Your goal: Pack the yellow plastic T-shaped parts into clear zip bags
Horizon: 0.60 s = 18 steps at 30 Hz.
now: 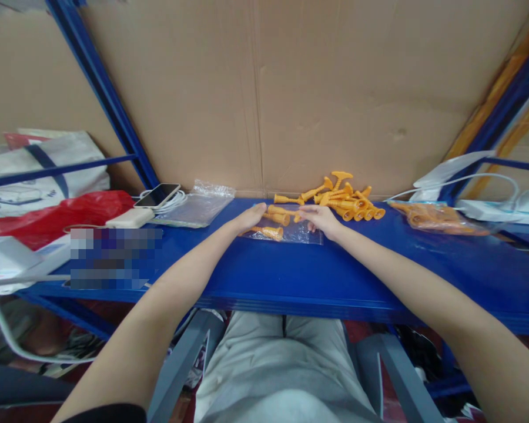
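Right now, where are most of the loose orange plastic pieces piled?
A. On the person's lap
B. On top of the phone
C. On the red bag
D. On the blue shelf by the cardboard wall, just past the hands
D: the pile of orange pieces lies on the blue shelf against the cardboard wall, just beyond the right hand and left hand, which rest at a clear bag.

pixelated patch (114,258) on shelf unreadable, left hand (250,216) fingertips hidden, cable (0,317) cut off
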Each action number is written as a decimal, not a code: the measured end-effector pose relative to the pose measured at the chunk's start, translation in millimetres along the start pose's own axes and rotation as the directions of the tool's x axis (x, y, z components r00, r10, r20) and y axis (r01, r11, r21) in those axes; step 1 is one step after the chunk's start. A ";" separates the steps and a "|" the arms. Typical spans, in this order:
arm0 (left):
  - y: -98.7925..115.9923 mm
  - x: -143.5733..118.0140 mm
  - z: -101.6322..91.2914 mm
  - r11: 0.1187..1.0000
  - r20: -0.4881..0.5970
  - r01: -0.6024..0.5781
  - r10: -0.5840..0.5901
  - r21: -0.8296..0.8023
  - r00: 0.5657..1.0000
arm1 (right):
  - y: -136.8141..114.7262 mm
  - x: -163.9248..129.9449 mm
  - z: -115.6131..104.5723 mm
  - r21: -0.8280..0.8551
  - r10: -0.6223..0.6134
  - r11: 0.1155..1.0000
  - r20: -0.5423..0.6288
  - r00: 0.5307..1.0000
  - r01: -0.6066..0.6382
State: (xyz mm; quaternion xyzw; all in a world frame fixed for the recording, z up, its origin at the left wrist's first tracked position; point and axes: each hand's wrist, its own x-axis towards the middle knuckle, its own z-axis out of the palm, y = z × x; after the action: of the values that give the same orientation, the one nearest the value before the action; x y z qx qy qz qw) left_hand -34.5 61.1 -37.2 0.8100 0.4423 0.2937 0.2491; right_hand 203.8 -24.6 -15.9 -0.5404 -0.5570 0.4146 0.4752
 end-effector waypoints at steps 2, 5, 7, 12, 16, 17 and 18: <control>1.7 -0.2 1.3 1.000 0.015 -0.001 0.001 -0.029 1.000 | -5.3 -3.5 5.2 0.180 0.113 0.978 -0.009 0.994 -0.109; 6.9 -2.1 4.3 0.997 0.070 -0.014 0.019 -0.070 0.997 | -8.2 -3.3 9.6 0.282 0.199 0.940 0.002 0.980 -0.192; 10.0 -3.1 6.2 0.996 0.109 -0.022 0.031 -0.082 0.994 | -7.0 -1.4 10.0 0.268 0.217 0.939 0.025 0.976 -0.215; 17.3 -3.1 8.6 0.987 0.097 0.020 -0.037 0.161 0.995 | -2.2 0.4 8.7 0.202 0.218 0.956 0.004 0.976 -0.214; 24.9 -4.5 8.7 0.944 0.125 -0.031 -0.011 0.327 0.992 | -0.1 -0.7 9.3 0.203 0.189 0.963 -0.027 0.982 -0.180; 26.8 -5.3 8.5 0.938 0.138 -0.050 0.003 0.343 0.990 | 0.7 -0.3 9.6 0.213 0.176 0.963 -0.027 0.984 -0.166; 28.6 -6.2 8.3 0.934 0.146 -0.070 0.019 0.351 0.989 | 1.8 0.4 9.9 0.222 0.160 0.963 -0.027 0.987 -0.150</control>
State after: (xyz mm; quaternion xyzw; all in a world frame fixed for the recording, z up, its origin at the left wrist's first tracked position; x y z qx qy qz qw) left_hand -15.2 40.7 -25.6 0.8701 0.4510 0.1569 0.1225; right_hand 194.5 -23.5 -19.7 -0.5356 -0.4532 0.4973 0.5104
